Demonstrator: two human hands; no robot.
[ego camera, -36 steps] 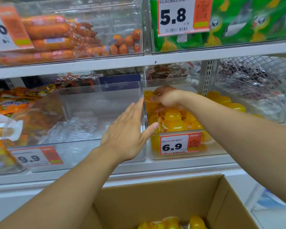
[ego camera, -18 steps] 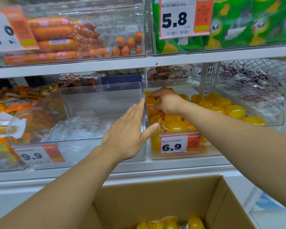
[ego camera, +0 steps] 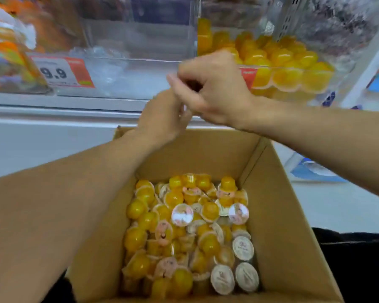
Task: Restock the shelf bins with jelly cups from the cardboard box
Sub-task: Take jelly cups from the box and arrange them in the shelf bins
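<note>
Both hands meet in mid-air above the far edge of the cardboard box [ego camera: 282,215], in front of the shelf. The right hand [ego camera: 214,88] is on top, knuckles up, its fingers curled inward toward the palm; the left hand [ego camera: 162,119] rises from below with its fingers bent up against the right hand's fingers. The two hands touch or overlap where the fingers come together. Motion blur smears that spot, so I cannot tell whether either hand pinches anything between the fingers; no cup shows in either one.

The jelly cups [ego camera: 184,232] lie loose in the bottom of the box, a heap of yellow domes and round printed lids, some upright, some tipped on their sides. More yellow cups fill the clear shelf bin [ego camera: 293,71] behind the right hand, piled up to its front wall. Just left of it stands another clear bin [ego camera: 129,62], with a price tag [ego camera: 61,72] reading 9.9 at its front left. Orange snack packets [ego camera: 7,53] sit at the far left of the shelf.
</note>
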